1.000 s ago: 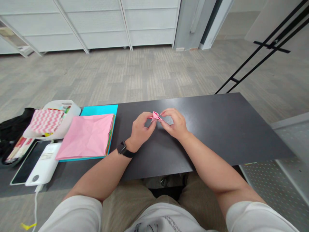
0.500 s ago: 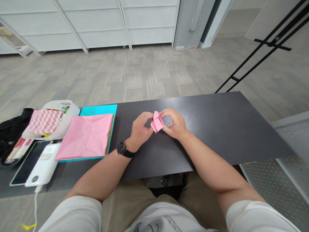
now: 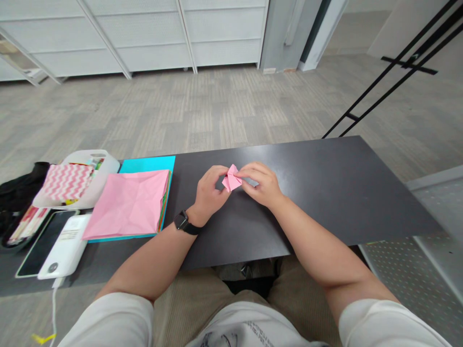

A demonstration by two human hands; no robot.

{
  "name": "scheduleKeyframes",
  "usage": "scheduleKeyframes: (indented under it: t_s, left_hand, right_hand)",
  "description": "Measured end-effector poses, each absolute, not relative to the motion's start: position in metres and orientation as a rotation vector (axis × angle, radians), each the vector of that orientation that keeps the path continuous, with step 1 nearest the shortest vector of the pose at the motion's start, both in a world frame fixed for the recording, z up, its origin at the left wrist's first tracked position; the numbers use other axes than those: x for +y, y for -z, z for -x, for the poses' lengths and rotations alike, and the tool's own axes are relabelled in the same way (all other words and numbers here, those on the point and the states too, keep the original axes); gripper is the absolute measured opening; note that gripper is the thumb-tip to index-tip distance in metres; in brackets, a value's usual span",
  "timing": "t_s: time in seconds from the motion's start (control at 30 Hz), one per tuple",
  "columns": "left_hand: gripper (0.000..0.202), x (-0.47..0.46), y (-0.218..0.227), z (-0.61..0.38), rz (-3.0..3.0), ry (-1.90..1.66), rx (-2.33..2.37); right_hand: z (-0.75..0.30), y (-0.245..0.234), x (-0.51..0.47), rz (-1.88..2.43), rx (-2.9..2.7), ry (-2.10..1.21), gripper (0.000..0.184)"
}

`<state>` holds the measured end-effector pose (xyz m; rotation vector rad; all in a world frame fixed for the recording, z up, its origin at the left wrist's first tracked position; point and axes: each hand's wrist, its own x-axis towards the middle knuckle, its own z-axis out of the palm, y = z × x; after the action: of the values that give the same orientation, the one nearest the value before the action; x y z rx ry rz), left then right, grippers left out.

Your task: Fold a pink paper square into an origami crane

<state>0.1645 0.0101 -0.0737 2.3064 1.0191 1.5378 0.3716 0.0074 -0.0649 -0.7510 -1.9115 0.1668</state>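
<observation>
A small folded piece of pink origami paper [image 3: 232,179] is held above the dark table [image 3: 325,193], between my two hands. My left hand [image 3: 211,189] pinches its left side with thumb and fingertips. From the right, my right hand [image 3: 263,184] grips the paper's right edge, fingers bent and closed at the tips. The paper has several pointed flaps; its underside is hidden. A black watch [image 3: 183,221] is on my left wrist.
To the left lies a stack of coloured paper with a creased pink sheet [image 3: 128,202] on top. Beyond it are a white basket [image 3: 104,178], a white power bank [image 3: 65,246], a dark-screened phone [image 3: 41,246] and a black bag [image 3: 21,188]. A white cable [image 3: 53,308] hangs off the edge.
The pink paper has turned in my fingers and shifted slightly left, its flaps now spread differently. My right fingers have moved slightly left and straightened a little.
</observation>
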Motion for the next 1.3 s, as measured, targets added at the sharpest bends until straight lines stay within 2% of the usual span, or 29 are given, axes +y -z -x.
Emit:
scheduleKeyframes:
  t_s: [0.5,0.6,0.9,1.3]
  left_hand:
    - [0.015,0.011,0.076,-0.164,-2.348,-1.495,0.909]
    - [0.014,0.012,0.076,-0.164,-2.336,-1.496,0.857]
    - [0.007,0.008,0.068,-0.167,-2.301,-1.504,0.928]
    - [0.016,0.006,0.063,-0.165,-2.212,-1.443,0.948]
  right_hand:
    - [-0.374,0.064,0.008,0.821,-1.892,-0.245,0.009]
    - [-0.374,0.064,0.009,0.834,-1.858,-0.253,0.013]
    - [-0.377,0.065,0.011,0.825,-1.893,-0.233,0.007]
    - [-0.375,0.062,0.007,0.796,-1.861,-0.346,0.008]
